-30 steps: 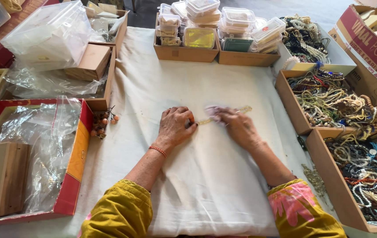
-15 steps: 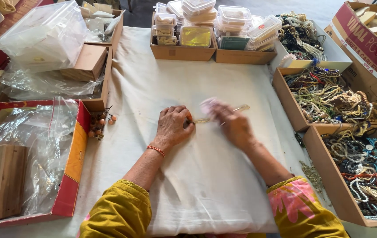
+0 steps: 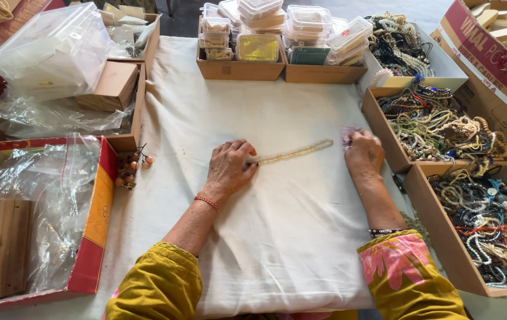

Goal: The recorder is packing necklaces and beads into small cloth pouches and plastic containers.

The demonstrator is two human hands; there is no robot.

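Note:
A pale cream bead strand (image 3: 296, 152) lies stretched straight on the white cloth (image 3: 277, 237). My left hand (image 3: 228, 166) pins its left end against the cloth with closed fingers. My right hand (image 3: 363, 153) rests further right, just past the strand's right end, with a small pale purple piece (image 3: 347, 134) under its fingertips. Whether that hand touches the strand I cannot tell.
Cardboard trays of mixed beaded jewellery (image 3: 443, 127) (image 3: 490, 219) line the right side. Stacked clear plastic boxes (image 3: 265, 29) sit at the back. A red box with plastic bags (image 3: 40, 207) and a small orange bead cluster (image 3: 130, 169) lie left.
My right hand slid to the right, away from my left hand, and the bead strand is now drawn out straight between them. The left hand stayed put.

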